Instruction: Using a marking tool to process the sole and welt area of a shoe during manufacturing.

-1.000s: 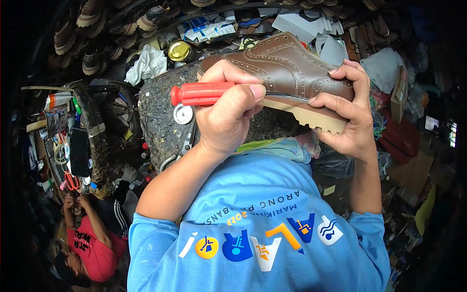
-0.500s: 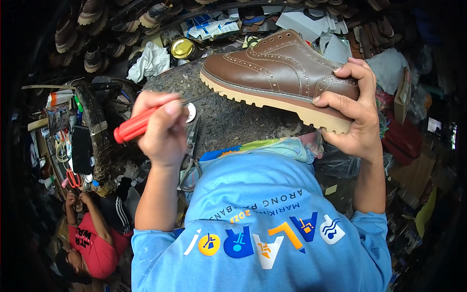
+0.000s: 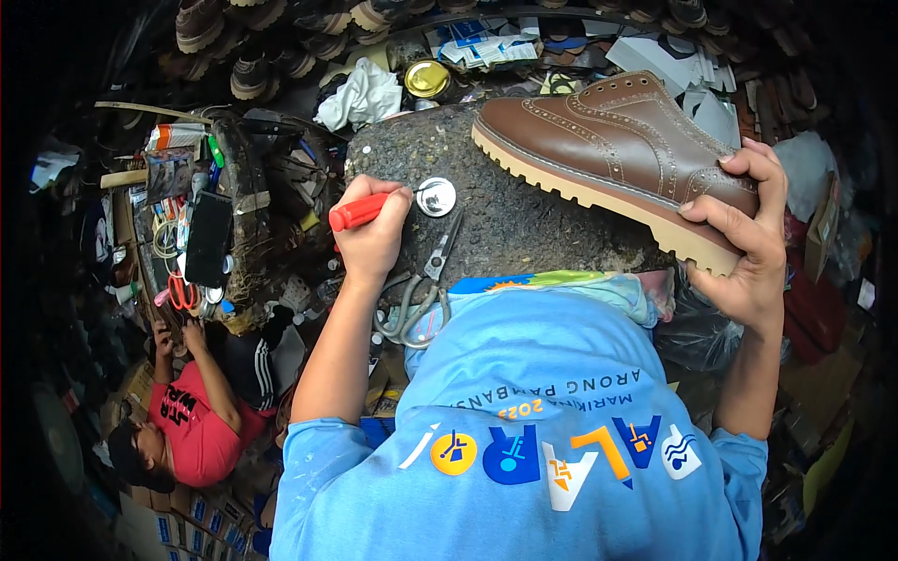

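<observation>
My left hand is closed around a red-handled tool, its tip resting on a dark speckled work block next to a small round metal lid. The tool's blade is hidden by my fingers. My right hand grips the heel end of a brown brogue boot with a tan lugged sole. The boot is held on its side over the block's right part. A pair of scissors lies at the block's near edge, just below my left hand.
A gold tin and a white rag lie beyond the block. Several shoes line the back. A cluttered bench with a dark phone is at left. A person in a red shirt sits lower left.
My left hand has come away from the boot and dropped left onto the block beside the metal lid, still holding the red tool. The boot has shifted to the right in my right hand.
</observation>
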{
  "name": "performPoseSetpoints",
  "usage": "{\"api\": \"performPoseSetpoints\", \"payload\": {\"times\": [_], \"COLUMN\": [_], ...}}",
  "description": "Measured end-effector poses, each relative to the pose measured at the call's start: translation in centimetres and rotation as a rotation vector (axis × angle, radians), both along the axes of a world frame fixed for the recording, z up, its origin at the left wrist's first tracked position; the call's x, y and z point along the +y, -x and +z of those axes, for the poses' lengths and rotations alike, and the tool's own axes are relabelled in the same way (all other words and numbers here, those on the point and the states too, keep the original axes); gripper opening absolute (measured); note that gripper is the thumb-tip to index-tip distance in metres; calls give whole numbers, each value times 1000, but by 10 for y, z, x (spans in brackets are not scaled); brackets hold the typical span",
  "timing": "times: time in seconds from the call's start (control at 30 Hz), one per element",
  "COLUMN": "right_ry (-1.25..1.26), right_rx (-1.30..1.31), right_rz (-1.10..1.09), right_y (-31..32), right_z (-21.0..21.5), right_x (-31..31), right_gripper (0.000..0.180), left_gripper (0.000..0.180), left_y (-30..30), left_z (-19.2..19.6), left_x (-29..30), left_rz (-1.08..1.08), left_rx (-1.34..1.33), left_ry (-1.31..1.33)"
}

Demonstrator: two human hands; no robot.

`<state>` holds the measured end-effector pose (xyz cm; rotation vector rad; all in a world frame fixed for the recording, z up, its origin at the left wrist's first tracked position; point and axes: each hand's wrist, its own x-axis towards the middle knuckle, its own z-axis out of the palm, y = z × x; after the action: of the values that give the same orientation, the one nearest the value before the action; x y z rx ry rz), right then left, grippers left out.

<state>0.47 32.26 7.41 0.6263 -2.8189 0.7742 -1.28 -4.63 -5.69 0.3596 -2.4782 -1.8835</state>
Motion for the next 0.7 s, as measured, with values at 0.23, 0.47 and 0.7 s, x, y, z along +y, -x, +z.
{"api": "performPoseSetpoints", "payload": {"times": [0.23,0.47,0.7], "right_ry": [-13,-34,-33], "right_rx": [-2,-2,4], "right_rz": [-7,4,6], "right_y": [-1,1,0], "right_z": [2,2,8], "right_x": [1,-1,-6], "right_gripper": [45,45,45], "left_gripper": [9,6,10], "left_y": [2,-2,10], "left_z": [-7,19,90], "left_x": [1,7,102], "left_rz": [-14,30,-263], "left_rx": [4,124,148], "left_ry": [15,-98,-818]}}
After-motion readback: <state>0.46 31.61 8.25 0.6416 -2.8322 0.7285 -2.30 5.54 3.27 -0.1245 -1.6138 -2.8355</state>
